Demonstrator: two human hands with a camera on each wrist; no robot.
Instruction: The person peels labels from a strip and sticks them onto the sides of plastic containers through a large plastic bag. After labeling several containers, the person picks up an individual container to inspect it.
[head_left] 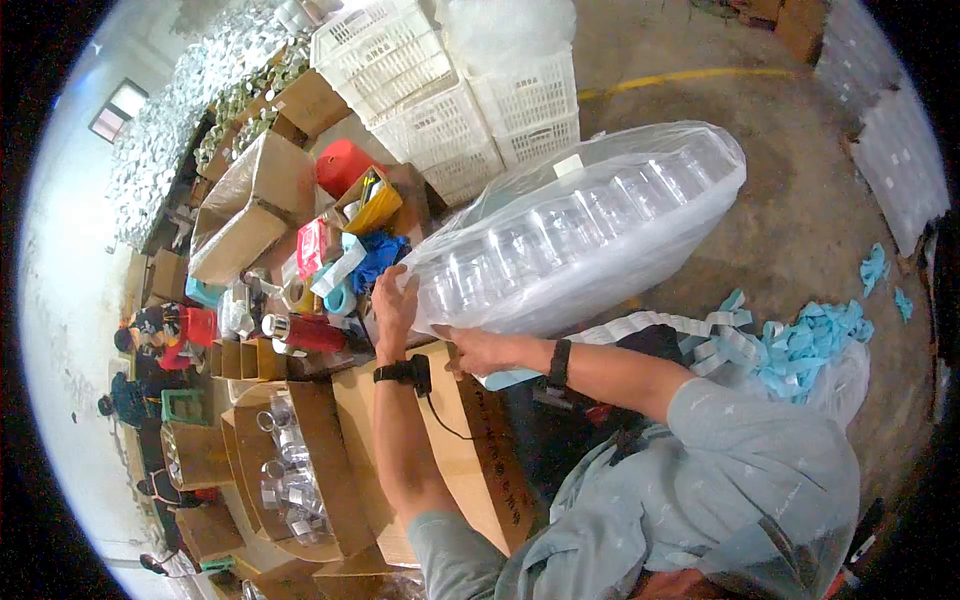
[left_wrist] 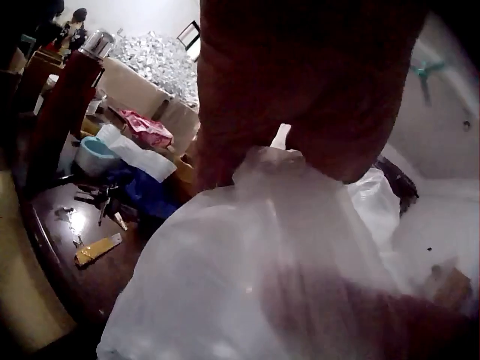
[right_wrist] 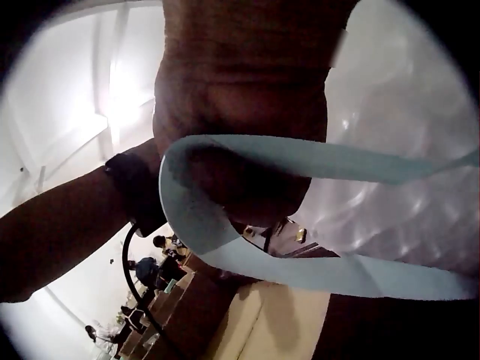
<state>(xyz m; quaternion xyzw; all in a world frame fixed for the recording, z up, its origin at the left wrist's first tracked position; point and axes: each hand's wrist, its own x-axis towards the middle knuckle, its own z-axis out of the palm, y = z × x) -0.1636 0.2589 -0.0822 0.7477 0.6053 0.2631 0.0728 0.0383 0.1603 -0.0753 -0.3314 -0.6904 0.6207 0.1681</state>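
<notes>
A clear plastic bag (head_left: 590, 270) holds a row of clear containers (head_left: 560, 230). At its near left end my left hand (head_left: 395, 305) grips the gathered film; the left wrist view shows the film (left_wrist: 217, 277) bunched under the fingers. Close beside it, my right hand (head_left: 485, 352) is at the bag's lower corner, one finger reaching towards the left hand. A pale blue strip (right_wrist: 285, 274) loops around in front of the right hand (right_wrist: 247, 180) in the right wrist view. Whether those fingers pinch film or strip is hidden.
Left of the bag, a dark table (left_wrist: 94, 289) bears keys, a yellow cutter (left_wrist: 97, 250), tape rolls and a red flask (head_left: 310, 333). White crates (head_left: 465, 125) stand behind. Cardboard boxes (head_left: 325, 450) stand at the lower left; crumpled blue strips (head_left: 810, 345) lie on the floor at right.
</notes>
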